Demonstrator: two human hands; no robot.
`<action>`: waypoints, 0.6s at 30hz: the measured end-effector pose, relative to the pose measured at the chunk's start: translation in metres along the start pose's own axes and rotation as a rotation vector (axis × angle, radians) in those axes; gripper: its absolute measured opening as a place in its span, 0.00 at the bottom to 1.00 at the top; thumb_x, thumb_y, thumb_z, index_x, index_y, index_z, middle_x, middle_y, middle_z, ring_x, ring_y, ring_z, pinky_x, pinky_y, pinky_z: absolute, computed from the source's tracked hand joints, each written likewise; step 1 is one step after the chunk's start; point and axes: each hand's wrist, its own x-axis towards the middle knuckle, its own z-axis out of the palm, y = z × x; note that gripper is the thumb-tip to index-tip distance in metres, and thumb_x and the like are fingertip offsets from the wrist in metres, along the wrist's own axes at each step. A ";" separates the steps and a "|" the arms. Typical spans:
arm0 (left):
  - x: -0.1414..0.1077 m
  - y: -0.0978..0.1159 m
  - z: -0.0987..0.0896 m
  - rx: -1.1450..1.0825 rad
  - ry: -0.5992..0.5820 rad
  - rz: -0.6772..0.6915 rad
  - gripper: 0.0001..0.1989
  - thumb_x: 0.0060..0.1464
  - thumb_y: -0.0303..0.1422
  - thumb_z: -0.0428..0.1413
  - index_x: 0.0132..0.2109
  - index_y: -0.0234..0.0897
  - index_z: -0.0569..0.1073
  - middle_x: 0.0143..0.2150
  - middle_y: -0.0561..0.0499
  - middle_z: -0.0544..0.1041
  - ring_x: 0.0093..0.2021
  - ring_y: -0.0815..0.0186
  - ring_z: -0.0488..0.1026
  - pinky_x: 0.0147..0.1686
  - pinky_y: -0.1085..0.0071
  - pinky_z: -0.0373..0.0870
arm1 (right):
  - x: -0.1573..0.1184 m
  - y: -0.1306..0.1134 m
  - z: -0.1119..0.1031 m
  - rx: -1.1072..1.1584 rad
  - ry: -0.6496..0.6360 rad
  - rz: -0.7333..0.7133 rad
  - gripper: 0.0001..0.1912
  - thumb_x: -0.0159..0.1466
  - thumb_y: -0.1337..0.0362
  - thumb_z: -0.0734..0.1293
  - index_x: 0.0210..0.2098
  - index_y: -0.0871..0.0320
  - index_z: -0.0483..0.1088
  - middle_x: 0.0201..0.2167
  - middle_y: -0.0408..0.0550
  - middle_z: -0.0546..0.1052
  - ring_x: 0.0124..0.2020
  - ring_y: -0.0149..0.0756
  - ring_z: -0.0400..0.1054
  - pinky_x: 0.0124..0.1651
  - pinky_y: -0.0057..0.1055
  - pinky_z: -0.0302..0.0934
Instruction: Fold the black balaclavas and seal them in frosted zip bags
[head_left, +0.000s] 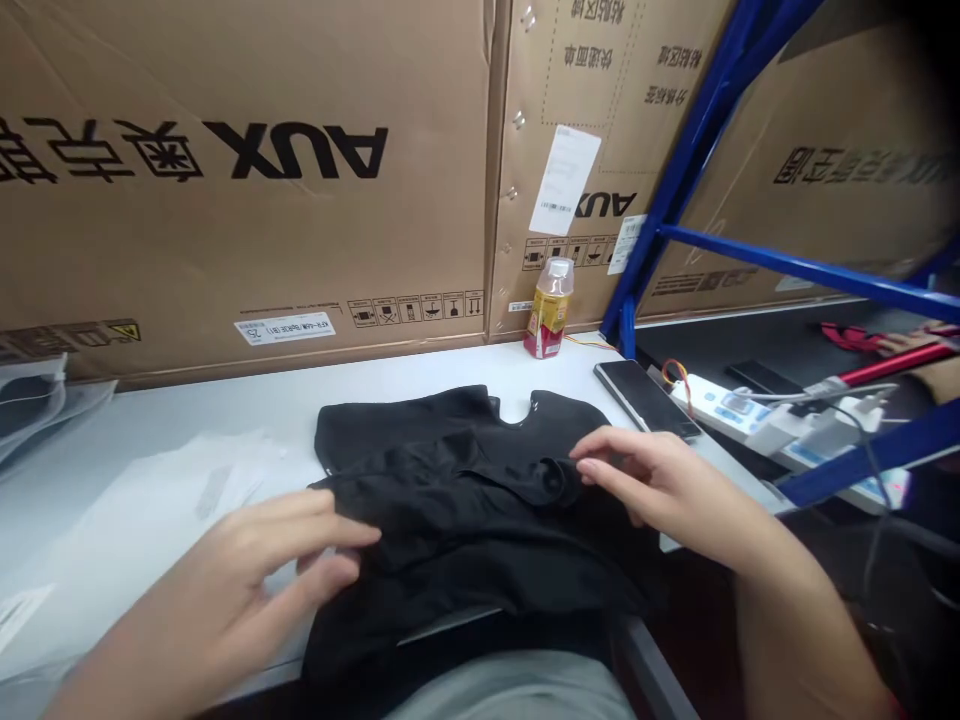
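Note:
A black fabric garment (450, 520) lies bunched on the white table in front of me, its near part hanging over the table's edge. Under its far side is a flat black piece (405, 425) with a rounded notch; I cannot tell whether it belongs to the garment. My left hand (277, 560) rests at the garment's left side, thumb and forefinger apart, holding nothing I can see. At the right, my right hand (652, 480) is closed, thumb and forefinger pinching the rolled edge of the garment.
Large cardboard boxes (300, 250) stand along the back. A drink bottle (550, 310), a phone (645, 398) and power strips (720, 405) sit to the right, near a blue metal frame (675, 150). Clear plastic bags (172, 520) lie left. Another person's hand (919, 340) shows far right.

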 end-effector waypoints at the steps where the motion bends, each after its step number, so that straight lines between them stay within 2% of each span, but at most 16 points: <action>1: 0.007 -0.004 -0.003 0.021 0.028 -0.072 0.18 0.68 0.51 0.51 0.53 0.55 0.81 0.44 0.54 0.82 0.38 0.63 0.78 0.34 0.72 0.73 | 0.007 -0.001 0.002 -0.062 0.058 -0.024 0.23 0.71 0.42 0.65 0.55 0.48 0.76 0.43 0.47 0.81 0.31 0.38 0.74 0.37 0.36 0.69; 3: 0.023 -0.013 -0.002 0.103 0.027 -0.186 0.23 0.67 0.54 0.51 0.58 0.53 0.78 0.50 0.50 0.82 0.43 0.58 0.79 0.38 0.68 0.74 | 0.019 -0.002 0.007 -0.159 0.053 -0.122 0.26 0.64 0.43 0.73 0.57 0.47 0.76 0.51 0.49 0.79 0.46 0.45 0.75 0.48 0.39 0.69; 5: 0.037 -0.024 0.003 0.164 -0.049 -0.222 0.26 0.64 0.57 0.53 0.59 0.50 0.78 0.53 0.47 0.81 0.47 0.53 0.80 0.42 0.63 0.74 | 0.027 -0.001 0.011 -0.181 -0.042 -0.199 0.24 0.62 0.45 0.75 0.54 0.48 0.78 0.53 0.49 0.78 0.55 0.49 0.72 0.56 0.41 0.67; 7: 0.047 -0.035 0.009 0.159 -0.149 -0.206 0.23 0.65 0.55 0.53 0.55 0.49 0.80 0.50 0.47 0.83 0.47 0.53 0.80 0.42 0.63 0.74 | 0.029 0.001 0.012 -0.168 -0.069 -0.208 0.14 0.68 0.49 0.70 0.46 0.50 0.79 0.48 0.48 0.80 0.52 0.46 0.73 0.54 0.39 0.66; 9: 0.054 -0.041 0.010 0.135 -0.201 -0.179 0.17 0.67 0.51 0.52 0.50 0.51 0.80 0.46 0.50 0.84 0.44 0.56 0.80 0.40 0.66 0.74 | 0.029 0.005 0.008 -0.135 -0.015 -0.188 0.13 0.73 0.53 0.64 0.41 0.51 0.77 0.42 0.46 0.81 0.44 0.42 0.74 0.48 0.37 0.66; 12: 0.070 -0.040 0.003 0.178 -0.130 -0.144 0.16 0.68 0.48 0.49 0.46 0.50 0.79 0.45 0.51 0.83 0.45 0.55 0.79 0.42 0.63 0.72 | 0.033 0.010 -0.001 -0.084 0.144 -0.171 0.14 0.74 0.53 0.62 0.39 0.52 0.74 0.37 0.45 0.81 0.38 0.40 0.73 0.42 0.34 0.64; 15: 0.090 -0.025 0.000 0.288 0.007 -0.161 0.17 0.68 0.45 0.47 0.48 0.46 0.78 0.50 0.45 0.81 0.52 0.46 0.75 0.48 0.53 0.70 | 0.045 0.009 -0.008 -0.128 0.301 -0.085 0.14 0.73 0.52 0.62 0.39 0.52 0.75 0.37 0.45 0.81 0.37 0.41 0.74 0.41 0.35 0.65; 18: 0.103 -0.006 0.009 0.373 0.070 -0.171 0.20 0.67 0.40 0.48 0.58 0.41 0.76 0.57 0.37 0.77 0.58 0.38 0.71 0.53 0.41 0.67 | 0.060 0.005 -0.007 -0.237 0.404 -0.003 0.17 0.73 0.50 0.62 0.45 0.53 0.77 0.47 0.51 0.82 0.47 0.48 0.75 0.49 0.40 0.66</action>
